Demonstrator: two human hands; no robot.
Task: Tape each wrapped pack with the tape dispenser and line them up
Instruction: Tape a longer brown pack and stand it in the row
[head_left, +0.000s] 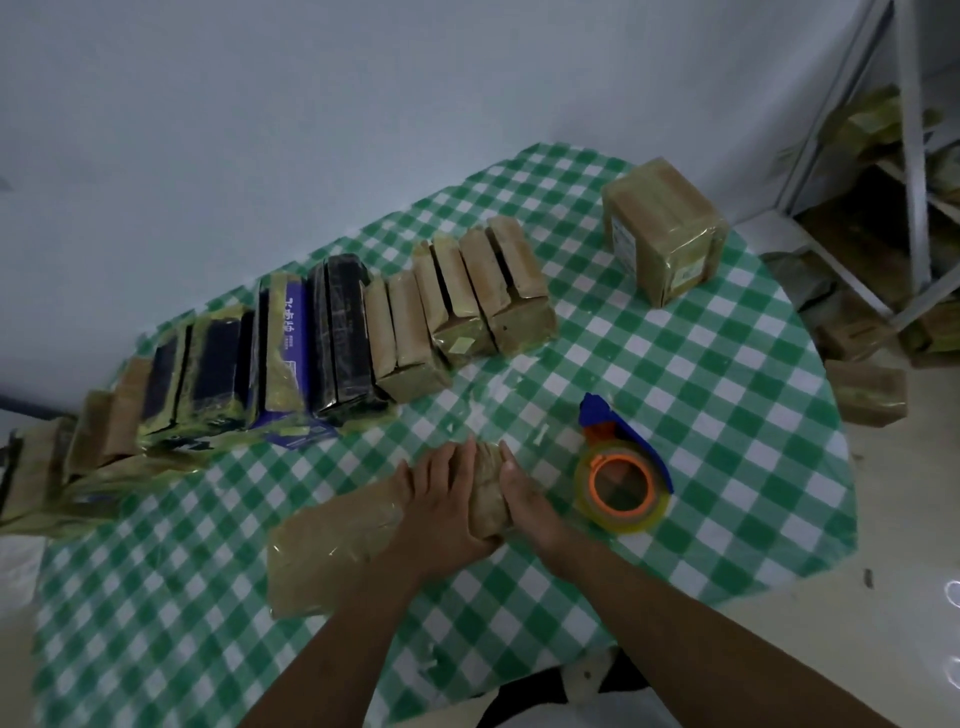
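A brown wrapped pack lies flat on the green checked tablecloth in front of me. My left hand lies on top of its right end with the fingers stretched forward. My right hand presses against that same end from the right side, fingers straight. The tape dispenser, blue with an orange core and a clear yellowish roll, rests on the cloth just right of my right hand, touched by neither hand. A line of taped packs, brown and dark ones, stands along the far left of the table.
One larger brown pack stands alone at the table's far right. Beyond the right edge a metal shelf frame and several brown packs sit on the floor. A pale wall runs behind the table.
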